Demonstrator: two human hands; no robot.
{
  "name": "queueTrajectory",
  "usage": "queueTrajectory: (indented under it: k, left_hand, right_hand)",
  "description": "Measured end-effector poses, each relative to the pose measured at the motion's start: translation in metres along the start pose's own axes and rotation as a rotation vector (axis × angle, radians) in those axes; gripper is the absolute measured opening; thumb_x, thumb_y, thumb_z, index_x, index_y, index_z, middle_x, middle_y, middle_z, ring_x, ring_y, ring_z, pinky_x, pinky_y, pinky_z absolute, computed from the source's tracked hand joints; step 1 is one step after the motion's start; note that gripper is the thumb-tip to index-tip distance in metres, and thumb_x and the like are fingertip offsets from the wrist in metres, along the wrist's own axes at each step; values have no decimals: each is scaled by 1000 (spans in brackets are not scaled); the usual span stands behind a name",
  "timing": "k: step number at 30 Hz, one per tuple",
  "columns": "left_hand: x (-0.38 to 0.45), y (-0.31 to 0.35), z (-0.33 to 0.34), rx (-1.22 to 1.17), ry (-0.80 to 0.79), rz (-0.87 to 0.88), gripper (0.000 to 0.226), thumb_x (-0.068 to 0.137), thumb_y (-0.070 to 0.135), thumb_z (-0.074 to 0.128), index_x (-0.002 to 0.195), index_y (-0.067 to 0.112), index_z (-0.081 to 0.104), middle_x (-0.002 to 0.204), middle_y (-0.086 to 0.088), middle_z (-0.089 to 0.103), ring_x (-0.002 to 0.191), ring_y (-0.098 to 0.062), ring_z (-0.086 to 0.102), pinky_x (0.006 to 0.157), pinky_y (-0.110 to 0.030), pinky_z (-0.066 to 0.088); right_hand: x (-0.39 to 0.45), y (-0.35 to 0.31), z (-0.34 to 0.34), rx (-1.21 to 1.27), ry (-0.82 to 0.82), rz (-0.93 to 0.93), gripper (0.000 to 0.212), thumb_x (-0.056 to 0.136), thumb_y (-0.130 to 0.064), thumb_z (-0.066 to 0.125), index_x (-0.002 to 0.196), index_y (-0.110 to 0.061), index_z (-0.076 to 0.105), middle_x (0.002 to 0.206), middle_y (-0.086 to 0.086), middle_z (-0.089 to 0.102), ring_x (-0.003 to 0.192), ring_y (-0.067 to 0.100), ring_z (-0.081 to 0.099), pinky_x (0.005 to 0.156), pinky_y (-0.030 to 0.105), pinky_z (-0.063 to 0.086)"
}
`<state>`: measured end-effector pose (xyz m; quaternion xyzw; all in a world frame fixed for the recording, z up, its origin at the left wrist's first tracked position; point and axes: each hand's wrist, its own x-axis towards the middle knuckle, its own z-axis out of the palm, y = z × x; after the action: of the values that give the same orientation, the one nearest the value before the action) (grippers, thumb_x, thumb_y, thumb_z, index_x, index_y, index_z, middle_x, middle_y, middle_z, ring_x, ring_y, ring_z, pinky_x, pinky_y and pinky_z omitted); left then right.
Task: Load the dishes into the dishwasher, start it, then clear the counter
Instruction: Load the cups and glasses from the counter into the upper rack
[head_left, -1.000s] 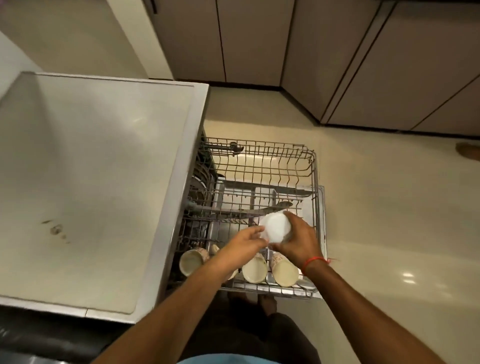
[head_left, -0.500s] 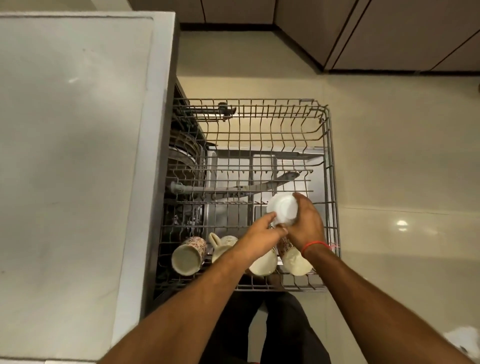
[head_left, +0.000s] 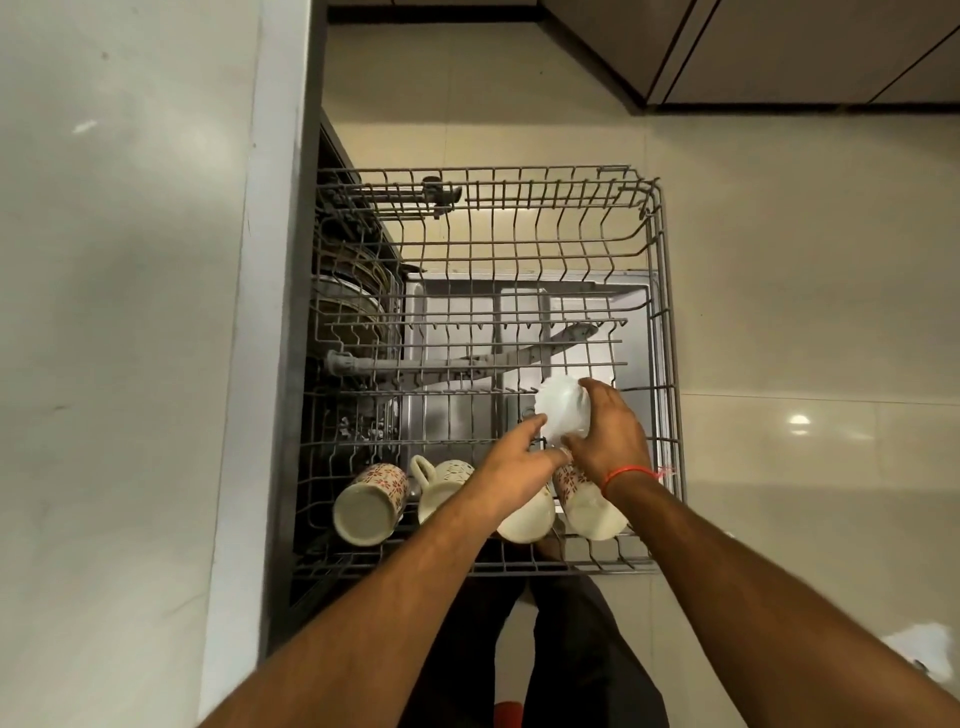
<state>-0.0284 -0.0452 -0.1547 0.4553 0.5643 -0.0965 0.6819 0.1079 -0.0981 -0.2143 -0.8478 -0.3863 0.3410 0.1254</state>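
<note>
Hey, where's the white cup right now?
In the head view, the white cup is over the pulled-out rack's right side, held by the right hand, just beyond the row of mugs.

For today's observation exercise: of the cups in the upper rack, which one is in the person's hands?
The plain white cup, gripped by the right hand and touched by the left hand. The patterned mugs lie loose in the rack's near row.

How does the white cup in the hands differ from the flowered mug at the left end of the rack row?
The white cup is plain; the flowered mug bears red flowers. The right hand grips the cup with the left hand touching it; the mug lies untouched in the rack. Both are over the same rack.
</note>
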Motion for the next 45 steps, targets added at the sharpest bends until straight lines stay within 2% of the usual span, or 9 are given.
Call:
queueTrajectory:
  k: [4, 11, 15, 19, 24, 28, 32, 40, 45]
  left_hand:
    - [-6, -1, 2, -5, 17, 8, 68, 94, 25, 66, 156, 29, 37, 153, 0, 46, 134, -17, 49, 108, -32, 39]
    - [-42, 3, 0, -53, 68, 64, 66, 95, 24, 67, 154, 30, 40, 151, 8, 48, 118, -7, 48, 89, -26, 38]
    - [-76, 8, 2, -101, 87, 106, 60, 98, 20, 64, 153, 29, 40, 131, 13, 48, 118, -7, 45, 102, -31, 37]
    - [-106, 1, 3, -132, 122, 167, 64, 97, 20, 64, 155, 27, 38, 155, 7, 43, 130, -9, 45, 102, -29, 37]
    - [-163, -17, 13, -210, 209, 245, 63, 96, 26, 67, 153, 33, 41, 157, 11, 40, 137, -4, 41, 113, -31, 33]
    - [-212, -30, 13, -324, 322, 334, 56, 98, 28, 65, 149, 40, 45, 147, 15, 47, 130, -2, 47, 113, -34, 38]
    - [-262, -49, 6, -470, 461, 427, 48, 98, 30, 64, 140, 48, 49, 148, 16, 49, 132, -1, 50, 112, -34, 41]
    - [-367, -121, -24, -779, 837, 565, 52, 98, 24, 64, 146, 38, 49, 144, 19, 55, 128, 1, 55, 110, -30, 45]
    - [-420, -191, -53, -975, 1059, 600, 52, 98, 18, 65, 144, 36, 51, 143, 16, 58, 129, 0, 55, 112, -31, 44]
  right_hand:
    - [-5, 5, -4, 11, -22, -16, 76, 78, -12, 78, 144, -16, 43, 139, 6, 53, 124, 29, 54, 104, 41, 46]
    - [-31, 13, -26, 204, 101, 47, 78, 75, -15, 82, 144, -12, 45, 143, 12, 53, 131, 30, 50, 110, 38, 39]
    - [-61, 12, -42, 341, 151, 64, 76, 76, -20, 83, 143, -17, 47, 144, 7, 53, 131, 27, 50, 111, 46, 42]
    - [-91, 6, -53, 417, 147, 3, 74, 77, -24, 83, 143, -18, 48, 143, 4, 53, 130, 25, 50, 111, 46, 42]
    - [-135, -12, -72, 502, 100, -116, 69, 79, -24, 82, 140, -22, 50, 140, 0, 55, 125, 19, 52, 106, 43, 46]
    - [-167, -46, -84, 604, -1, -245, 65, 83, -24, 79, 141, -28, 49, 142, -6, 53, 126, 13, 51, 99, 29, 46]
    - [-196, -92, -91, 618, -114, -408, 62, 84, -27, 79, 138, -36, 49, 137, -12, 54, 124, 7, 51, 101, 31, 47]
    - [-271, -204, -65, 552, -475, -708, 55, 86, -20, 76, 135, -33, 53, 130, -12, 57, 119, -1, 54, 101, 37, 51]
    - [-331, -270, -14, 451, -625, -895, 50, 87, -18, 75, 130, -34, 56, 124, -14, 59, 114, 0, 58, 92, 26, 52]
